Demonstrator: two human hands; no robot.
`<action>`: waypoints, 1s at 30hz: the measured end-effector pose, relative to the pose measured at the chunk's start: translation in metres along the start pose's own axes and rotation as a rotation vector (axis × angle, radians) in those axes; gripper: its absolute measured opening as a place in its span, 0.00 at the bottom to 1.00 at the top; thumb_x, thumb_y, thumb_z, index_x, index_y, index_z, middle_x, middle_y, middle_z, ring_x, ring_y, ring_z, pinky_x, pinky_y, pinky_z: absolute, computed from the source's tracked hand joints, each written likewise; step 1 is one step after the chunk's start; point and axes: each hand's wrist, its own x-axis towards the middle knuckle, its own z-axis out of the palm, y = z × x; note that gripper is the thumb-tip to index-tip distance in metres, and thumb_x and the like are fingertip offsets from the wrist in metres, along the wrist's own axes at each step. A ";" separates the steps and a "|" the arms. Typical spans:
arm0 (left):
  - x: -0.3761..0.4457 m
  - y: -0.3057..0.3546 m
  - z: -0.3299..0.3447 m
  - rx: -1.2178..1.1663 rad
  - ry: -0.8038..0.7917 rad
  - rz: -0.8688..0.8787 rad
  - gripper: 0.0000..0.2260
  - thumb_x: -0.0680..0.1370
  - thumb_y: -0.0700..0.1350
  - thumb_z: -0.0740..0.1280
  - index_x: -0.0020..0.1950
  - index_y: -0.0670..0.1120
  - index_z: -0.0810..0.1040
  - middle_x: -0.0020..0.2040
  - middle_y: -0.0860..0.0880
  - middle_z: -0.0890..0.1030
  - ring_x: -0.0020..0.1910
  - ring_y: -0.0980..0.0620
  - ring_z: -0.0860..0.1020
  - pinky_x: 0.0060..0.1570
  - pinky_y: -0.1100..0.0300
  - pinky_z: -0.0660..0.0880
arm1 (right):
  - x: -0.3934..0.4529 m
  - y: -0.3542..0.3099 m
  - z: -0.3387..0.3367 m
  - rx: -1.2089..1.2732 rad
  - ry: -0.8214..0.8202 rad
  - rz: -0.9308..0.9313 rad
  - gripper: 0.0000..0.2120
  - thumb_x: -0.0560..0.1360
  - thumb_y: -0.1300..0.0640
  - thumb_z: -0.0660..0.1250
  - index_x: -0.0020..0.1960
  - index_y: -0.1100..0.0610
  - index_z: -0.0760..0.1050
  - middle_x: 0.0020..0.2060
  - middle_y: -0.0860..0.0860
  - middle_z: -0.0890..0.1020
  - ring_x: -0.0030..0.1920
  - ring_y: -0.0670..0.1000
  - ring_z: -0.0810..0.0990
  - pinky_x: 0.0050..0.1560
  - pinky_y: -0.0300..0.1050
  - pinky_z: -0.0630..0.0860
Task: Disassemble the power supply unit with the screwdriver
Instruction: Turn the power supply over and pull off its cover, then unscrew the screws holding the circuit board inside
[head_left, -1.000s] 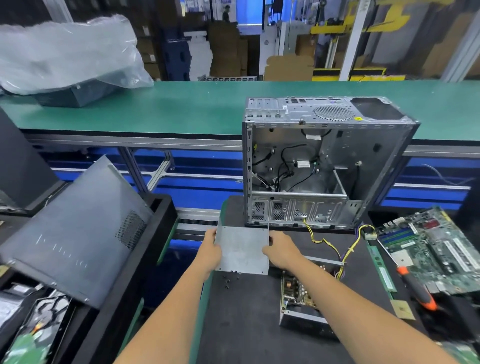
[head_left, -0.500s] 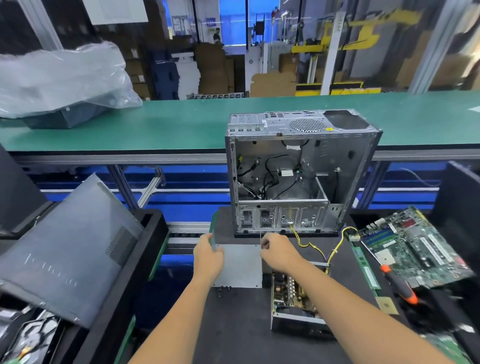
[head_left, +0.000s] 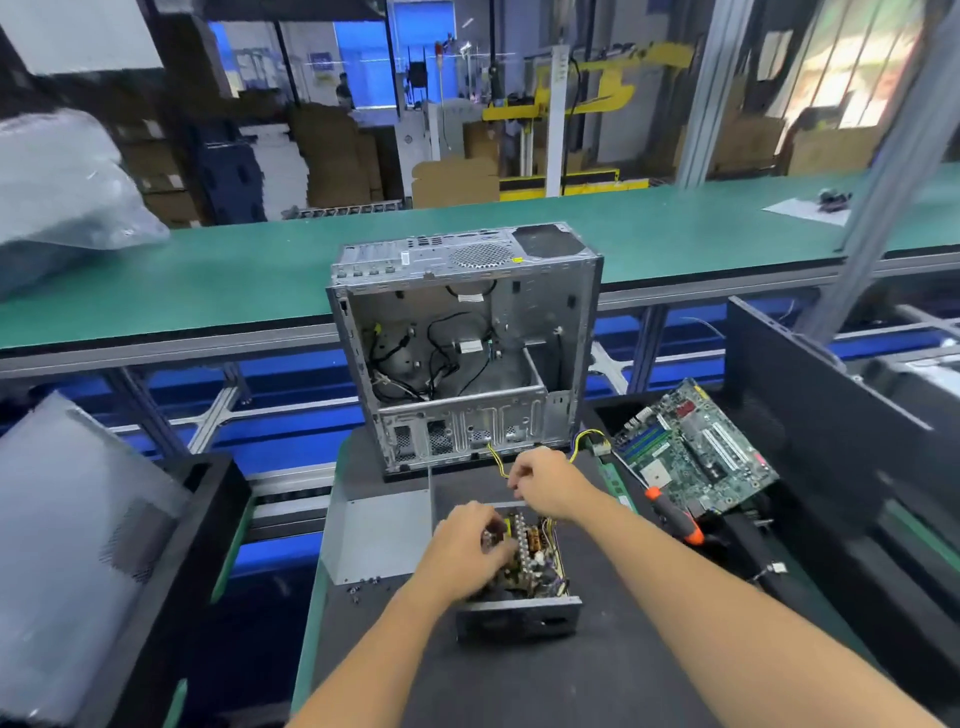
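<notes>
**Both hands at the opened power supply unit**

The power supply unit (head_left: 524, 582) sat on the dark mat (head_left: 571, 675) of the worktop, near the middle and toward the near edge, its cover off and its circuit board and wiring exposed from above. The removed cover plate (head_left: 382, 535) lay flat just beside it on the left, touching the mat's left edge, with a few small screws (head_left: 363, 584) scattered by the plate's near edge.

The left hand (head_left: 465, 551) reached down into the open unit, fingers curled over the components at the left side of the board; whether it gripped anything there could not be told. The right hand (head_left: 548, 486) hovered over the far end of the unit with fingers curled, thumb and forefinger drawn together as if pinching, though what they held, if anything, was not clear. Yellow wires (head_left: 582, 441) ran near it toward the far right.

The screwdriver (head_left: 675, 519), orange and black, lay untouched at the right side of the mat, next to a green motherboard (head_left: 696, 452). An empty computer case (head_left: 467, 353) stood upright at the mat's far edge.
</notes>
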 end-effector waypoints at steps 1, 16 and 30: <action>-0.001 0.004 0.004 0.010 -0.064 0.003 0.16 0.73 0.60 0.67 0.53 0.51 0.76 0.51 0.53 0.76 0.54 0.52 0.72 0.55 0.55 0.68 | 0.000 0.008 -0.005 0.005 0.015 0.011 0.10 0.76 0.65 0.59 0.43 0.59 0.79 0.45 0.58 0.84 0.42 0.58 0.82 0.43 0.48 0.78; -0.012 0.025 0.042 -0.149 -0.160 -0.093 0.22 0.63 0.68 0.71 0.52 0.59 0.74 0.53 0.61 0.65 0.53 0.59 0.64 0.57 0.59 0.59 | 0.005 0.120 -0.047 -0.266 0.141 0.402 0.06 0.76 0.59 0.63 0.45 0.59 0.68 0.39 0.54 0.73 0.49 0.58 0.75 0.46 0.47 0.74; -0.007 0.027 0.055 0.002 0.013 -0.092 0.12 0.78 0.53 0.60 0.60 0.52 0.70 0.57 0.55 0.70 0.60 0.54 0.65 0.61 0.55 0.62 | 0.015 0.175 -0.023 -0.435 0.200 0.579 0.23 0.78 0.57 0.62 0.70 0.63 0.64 0.68 0.60 0.67 0.70 0.59 0.63 0.66 0.53 0.67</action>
